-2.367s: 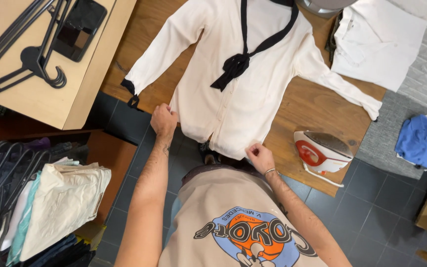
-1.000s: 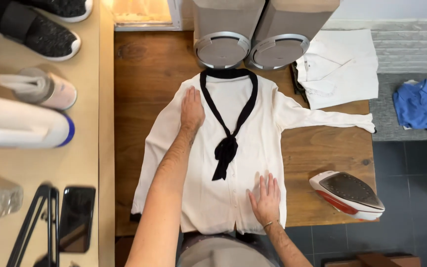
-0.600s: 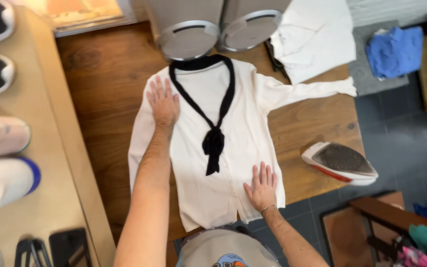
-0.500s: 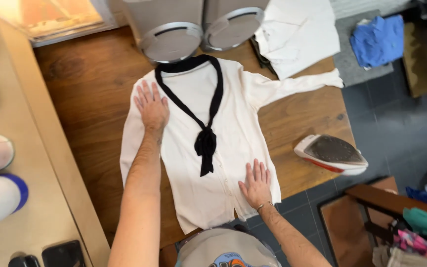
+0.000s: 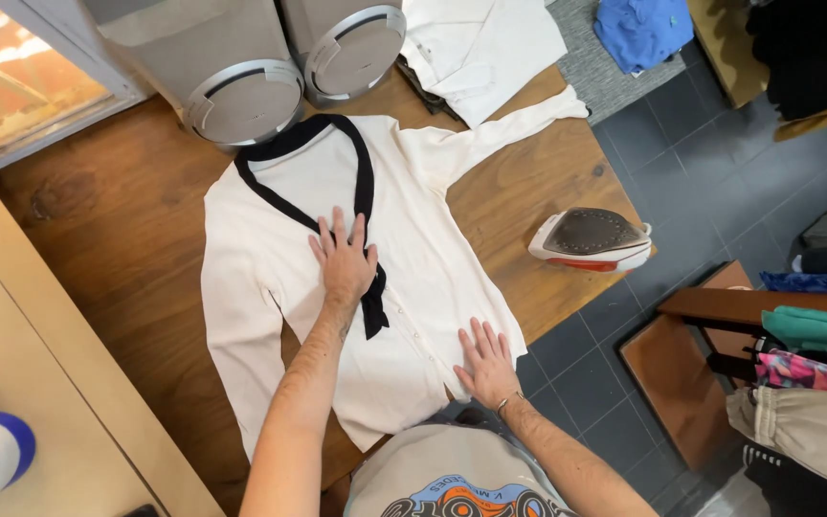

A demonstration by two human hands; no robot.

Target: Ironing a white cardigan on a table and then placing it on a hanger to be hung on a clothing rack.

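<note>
Left hand (image 5: 344,260) has slid from the shoulder to the black tie (image 5: 368,287) at blouse (image 5: 270,287) centre, fingers flat and spread; right hand (image 5: 486,364) still presses the hem at 5 o'clock, fingers splayed, smoothing continues.

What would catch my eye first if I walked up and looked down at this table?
A cream blouse with a black neck tie lies spread flat on the wooden table. The left hand presses flat on its middle, over the tie; the right hand presses near the hem. A clothes iron sits at the table's right edge.
</note>
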